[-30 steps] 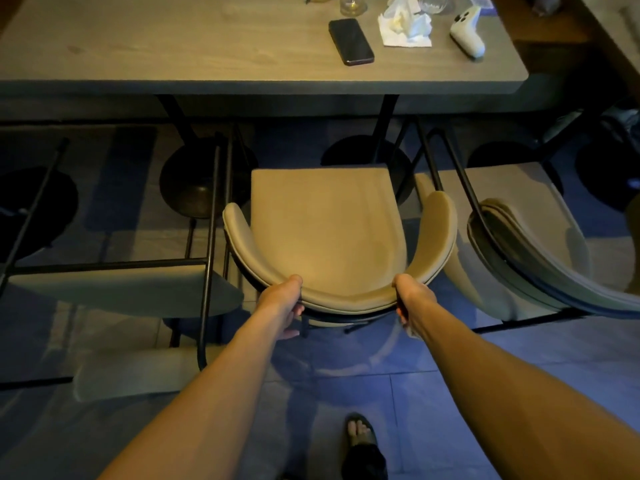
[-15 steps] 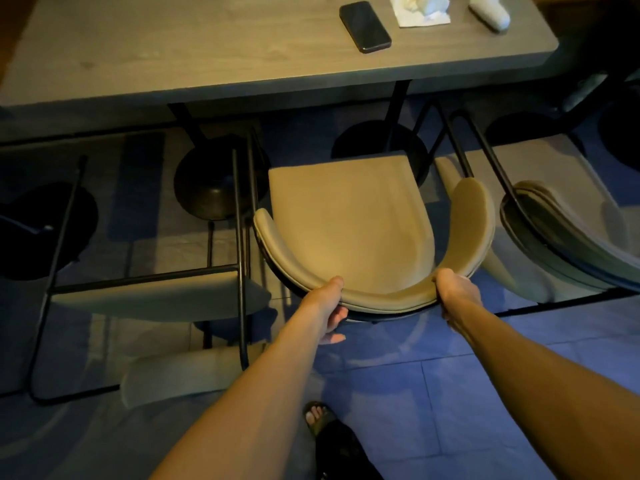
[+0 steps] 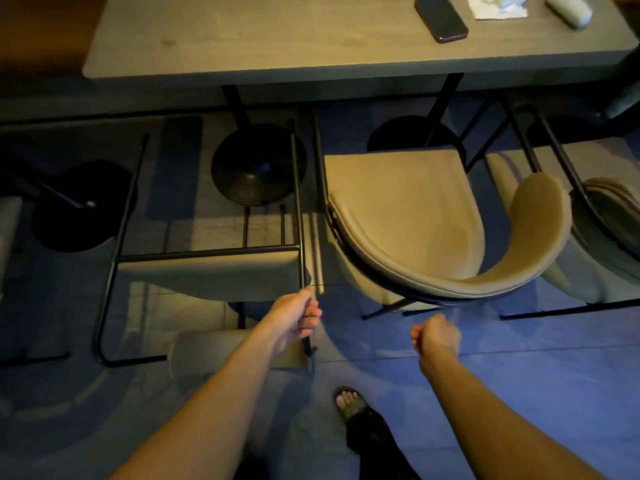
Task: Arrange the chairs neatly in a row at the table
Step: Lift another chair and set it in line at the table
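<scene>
A beige chair [image 3: 405, 216] with a curved backrest stands upright at the grey table [image 3: 277, 39], its seat partly under the edge. To its left another beige chair [image 3: 207, 275] lies tipped over on the floor, black metal legs pointing toward the table. My left hand [image 3: 296, 320] is closed around one black leg of this tipped chair, near its backrest end. My right hand [image 3: 436, 336] is a fist with nothing in it, just below the upright chair's backrest and not touching it.
A third beige chair [image 3: 602, 237] stands at the right, close against the middle one. Round black table bases [image 3: 258, 168] sit under the table. A phone [image 3: 440, 18], a napkin [image 3: 498, 10] and a white controller [image 3: 568, 8] lie on top. My sandalled foot [image 3: 349, 403] is below.
Both hands have let go of the middle chair's backrest. My left hand has moved left onto the tipped chair's leg, my right hand has pulled back into a fist, and the view has swung left.
</scene>
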Action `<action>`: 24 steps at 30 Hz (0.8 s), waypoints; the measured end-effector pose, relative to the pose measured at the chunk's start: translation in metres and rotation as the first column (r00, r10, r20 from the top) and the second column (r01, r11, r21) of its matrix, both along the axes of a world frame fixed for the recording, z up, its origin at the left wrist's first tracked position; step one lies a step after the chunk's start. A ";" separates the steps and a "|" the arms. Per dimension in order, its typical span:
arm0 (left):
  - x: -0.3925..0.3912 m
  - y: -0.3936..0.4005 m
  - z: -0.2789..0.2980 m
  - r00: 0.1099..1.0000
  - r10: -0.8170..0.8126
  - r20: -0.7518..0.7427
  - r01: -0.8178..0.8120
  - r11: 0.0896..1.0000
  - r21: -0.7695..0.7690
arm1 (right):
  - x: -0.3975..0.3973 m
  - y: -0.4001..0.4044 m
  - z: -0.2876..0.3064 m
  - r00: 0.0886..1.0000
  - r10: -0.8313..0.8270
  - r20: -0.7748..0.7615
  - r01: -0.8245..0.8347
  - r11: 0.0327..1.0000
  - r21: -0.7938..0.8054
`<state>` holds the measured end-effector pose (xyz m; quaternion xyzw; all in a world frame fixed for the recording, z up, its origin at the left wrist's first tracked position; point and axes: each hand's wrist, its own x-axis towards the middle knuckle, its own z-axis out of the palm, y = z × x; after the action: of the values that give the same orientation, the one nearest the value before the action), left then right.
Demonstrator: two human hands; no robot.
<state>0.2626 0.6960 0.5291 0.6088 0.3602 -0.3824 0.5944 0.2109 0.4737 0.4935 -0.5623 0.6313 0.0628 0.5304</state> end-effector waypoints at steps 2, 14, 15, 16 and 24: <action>-0.004 0.050 -0.013 0.999 0.049 -0.002 -0.049 0.998 0.037 | -0.015 0.046 -0.012 0.988 0.153 0.007 -0.153 0.985 0.081; -0.081 0.256 -0.226 0.946 0.277 -0.169 -0.250 0.954 0.163 | -0.043 0.283 -0.149 0.782 0.623 0.019 -0.581 0.718 0.384; -0.089 0.264 -0.250 0.931 0.311 -0.192 -0.284 0.947 0.152 | -0.046 0.292 -0.178 0.774 0.633 -0.015 -0.569 0.706 0.422; -0.095 0.271 -0.276 0.919 0.336 -0.207 -0.313 0.940 0.138 | -0.047 0.299 -0.204 0.773 0.632 -0.047 -0.548 0.704 0.452; -0.124 0.298 -0.453 0.823 0.474 -0.313 -0.466 0.879 0.104 | -0.067 0.317 -0.401 0.897 0.401 -0.184 -0.246 0.801 0.546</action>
<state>0.1390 0.9940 0.0766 0.4357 0.5973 -0.3162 0.5944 0.1439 0.7904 0.0924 -0.4865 0.5561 0.3998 0.5424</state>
